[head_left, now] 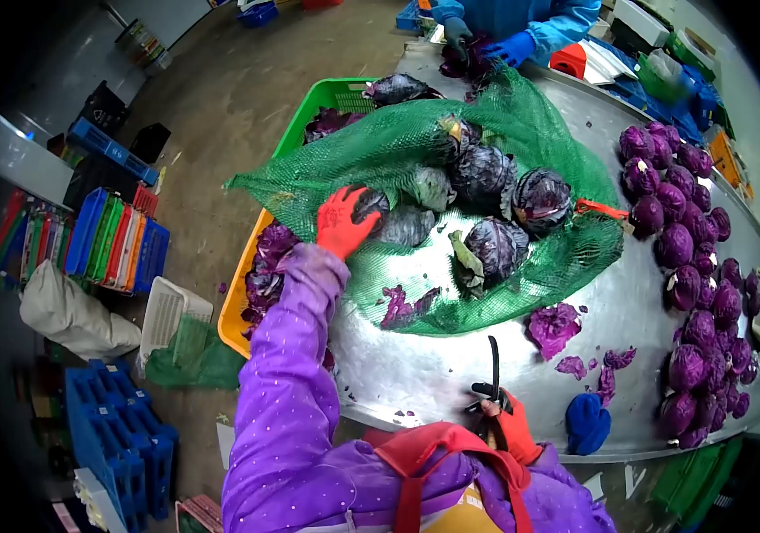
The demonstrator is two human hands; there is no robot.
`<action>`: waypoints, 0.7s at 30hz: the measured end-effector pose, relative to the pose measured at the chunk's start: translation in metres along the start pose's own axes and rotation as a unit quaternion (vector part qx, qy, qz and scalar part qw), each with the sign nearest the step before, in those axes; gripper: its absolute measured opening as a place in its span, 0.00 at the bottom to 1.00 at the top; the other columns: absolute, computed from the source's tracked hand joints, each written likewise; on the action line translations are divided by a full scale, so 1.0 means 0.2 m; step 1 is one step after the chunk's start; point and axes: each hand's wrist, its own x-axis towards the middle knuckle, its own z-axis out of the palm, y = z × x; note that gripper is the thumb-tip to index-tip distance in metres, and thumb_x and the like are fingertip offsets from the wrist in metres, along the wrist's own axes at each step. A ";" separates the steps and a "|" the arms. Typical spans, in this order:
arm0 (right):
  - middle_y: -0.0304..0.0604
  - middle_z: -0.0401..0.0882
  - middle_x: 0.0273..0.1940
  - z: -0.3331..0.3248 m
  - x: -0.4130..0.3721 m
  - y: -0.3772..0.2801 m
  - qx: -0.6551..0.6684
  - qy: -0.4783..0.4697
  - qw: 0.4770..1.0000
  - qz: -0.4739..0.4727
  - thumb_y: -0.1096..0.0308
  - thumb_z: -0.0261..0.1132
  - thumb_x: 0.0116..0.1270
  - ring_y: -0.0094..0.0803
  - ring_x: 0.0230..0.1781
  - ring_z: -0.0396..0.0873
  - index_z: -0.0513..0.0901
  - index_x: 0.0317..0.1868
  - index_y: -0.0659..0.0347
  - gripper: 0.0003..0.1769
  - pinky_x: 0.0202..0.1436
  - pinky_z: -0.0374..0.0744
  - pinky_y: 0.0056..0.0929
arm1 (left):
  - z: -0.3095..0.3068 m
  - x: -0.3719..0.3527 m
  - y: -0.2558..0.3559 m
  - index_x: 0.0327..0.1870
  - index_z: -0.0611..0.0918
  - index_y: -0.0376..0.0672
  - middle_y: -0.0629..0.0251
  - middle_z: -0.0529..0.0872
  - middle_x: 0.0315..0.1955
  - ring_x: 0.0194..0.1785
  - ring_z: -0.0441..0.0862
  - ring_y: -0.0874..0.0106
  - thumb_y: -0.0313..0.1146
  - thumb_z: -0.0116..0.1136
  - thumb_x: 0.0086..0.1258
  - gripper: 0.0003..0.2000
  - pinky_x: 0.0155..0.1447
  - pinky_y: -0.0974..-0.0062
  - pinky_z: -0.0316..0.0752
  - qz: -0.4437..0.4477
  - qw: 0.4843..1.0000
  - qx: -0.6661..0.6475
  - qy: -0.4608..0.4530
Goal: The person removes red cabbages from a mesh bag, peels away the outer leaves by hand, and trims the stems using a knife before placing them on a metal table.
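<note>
My left hand (344,222), in a red glove, reaches to the left part of a green mesh bag (309,173). Its fingers curl over a dark red cabbage (371,204) there. Close to my body, my right hand (515,428), also red-gloved, is closed around a knife (493,355) whose dark, narrow blade points away from me. Several unpeeled red cabbages, such as this one (541,197), rest on the spread mesh. One cabbage (495,249) has a pale greenish leaf hanging off it. Loose purple leaves (554,329) lie on the metal table (415,373).
Peeled red cabbages (686,231) are piled along the table's right side. A blue cloth-like item (588,424) sits at the near edge. At left stand an orange crate (236,311) with leaves and a green crate (326,89). Across the table, a co-worker's blue-gloved hands (511,49) handle cabbage.
</note>
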 end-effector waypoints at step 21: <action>0.49 0.85 0.39 -0.01 0.06 0.01 0.049 0.029 0.998 -0.026 0.60 0.61 0.73 0.25 0.18 0.77 0.74 0.62 0.65 0.23 0.21 0.75 0.23 | -0.09 -0.12 0.18 0.55 0.81 0.47 0.58 0.80 0.57 0.60 0.75 0.54 0.45 0.72 0.54 0.26 0.64 0.58 0.67 0.048 0.999 -0.017 0.005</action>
